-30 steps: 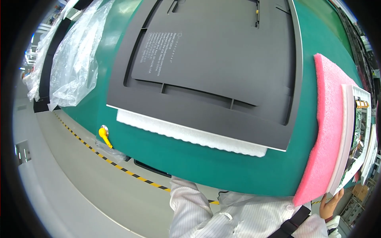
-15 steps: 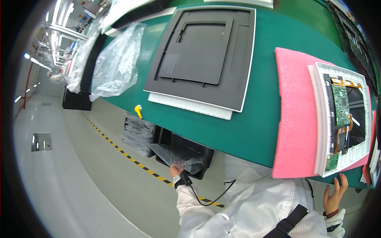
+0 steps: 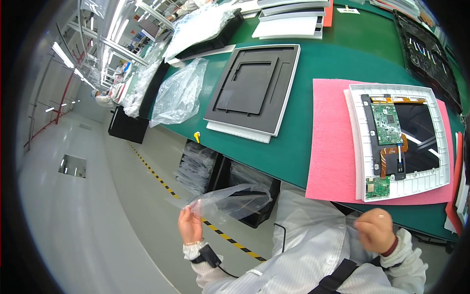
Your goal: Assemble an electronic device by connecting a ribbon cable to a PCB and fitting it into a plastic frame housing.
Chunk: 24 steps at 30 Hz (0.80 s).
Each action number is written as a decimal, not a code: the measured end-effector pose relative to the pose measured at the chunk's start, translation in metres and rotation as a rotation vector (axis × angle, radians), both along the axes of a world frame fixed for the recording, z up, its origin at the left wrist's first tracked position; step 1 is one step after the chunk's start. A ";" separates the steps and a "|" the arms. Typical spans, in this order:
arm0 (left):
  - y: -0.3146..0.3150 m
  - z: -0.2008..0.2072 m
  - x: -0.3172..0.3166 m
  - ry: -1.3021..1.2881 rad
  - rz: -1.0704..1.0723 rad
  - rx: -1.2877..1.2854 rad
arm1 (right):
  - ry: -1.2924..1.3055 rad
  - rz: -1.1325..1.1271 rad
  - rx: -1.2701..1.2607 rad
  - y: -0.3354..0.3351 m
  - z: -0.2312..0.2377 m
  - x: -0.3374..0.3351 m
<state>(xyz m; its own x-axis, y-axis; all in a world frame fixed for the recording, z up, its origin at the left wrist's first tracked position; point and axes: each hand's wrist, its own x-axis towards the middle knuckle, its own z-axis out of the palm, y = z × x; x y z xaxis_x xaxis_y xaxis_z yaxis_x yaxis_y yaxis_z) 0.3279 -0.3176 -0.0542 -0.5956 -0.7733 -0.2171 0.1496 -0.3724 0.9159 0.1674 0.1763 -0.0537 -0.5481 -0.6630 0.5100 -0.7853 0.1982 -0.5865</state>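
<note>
The left hand point(image 3: 190, 228) pinched a clear plastic bag point(image 3: 233, 202) between thumb and fingertips, partly over a black bin point(image 3: 256, 220) below the green tabletop's point(image 3: 267, 159) near edge; the right hand point(image 3: 376, 231) curled beside that edge, contents impossible to tell.

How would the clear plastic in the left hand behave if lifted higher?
The clear plastic is probably floppy, since it bends and creases beyond the left hand. It looks thin, with the black bin showing through, so likely light for its size. Its shiny surface may feel slippery.
</note>
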 end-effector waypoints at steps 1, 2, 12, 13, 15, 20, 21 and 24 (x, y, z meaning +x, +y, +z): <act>0.021 0.025 0.002 0.006 0.009 -0.014 | -0.006 0.081 -0.064 -0.020 0.000 -0.004; 0.040 0.044 -0.004 0.006 -0.015 -0.106 | 0.006 0.129 -0.091 -0.037 0.004 -0.006; 0.119 0.113 0.028 -0.011 0.033 -0.540 | -0.047 0.216 -0.228 -0.120 0.027 0.001; 0.120 0.116 0.030 0.042 -0.048 -0.518 | -0.036 0.216 -0.235 -0.122 0.028 0.002; 0.123 0.119 0.028 0.102 -0.131 -0.501 | -0.107 0.200 -0.223 -0.124 0.026 0.007; 0.125 0.119 0.011 0.258 -0.213 -0.468 | -0.053 0.225 -0.238 -0.120 0.020 0.013; 0.126 0.119 0.006 0.264 -0.218 -0.472 | -0.047 0.221 -0.242 -0.120 0.022 0.016; 0.131 0.119 -0.009 0.360 -0.162 -0.496 | 0.040 0.095 -0.123 -0.119 0.031 0.019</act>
